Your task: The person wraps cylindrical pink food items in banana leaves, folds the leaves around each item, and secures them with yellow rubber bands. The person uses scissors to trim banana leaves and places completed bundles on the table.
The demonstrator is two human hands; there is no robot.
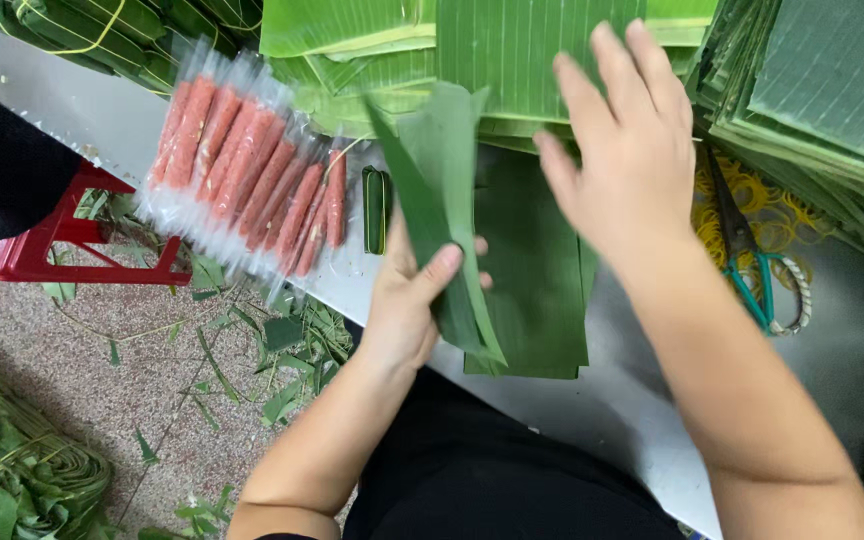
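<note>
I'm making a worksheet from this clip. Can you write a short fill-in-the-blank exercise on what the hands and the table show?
1. The left hand grips a folded green ____.
2. The right hand hovers with fingers spread over a stack of leaf pieces, holding ____.
3. The wrapped sausages beside the left hand are ____ in colour.
4. The scissors lie among yellow ____ bands.

Missing words: leaf; nothing; red; rubber

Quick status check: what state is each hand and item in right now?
left hand: gripping a folded leaf strip
right hand: open, fingers spread, above the flat leaf pieces
sausages: sealed in clear wrap, lying on the table
scissors: lying on the table
</note>
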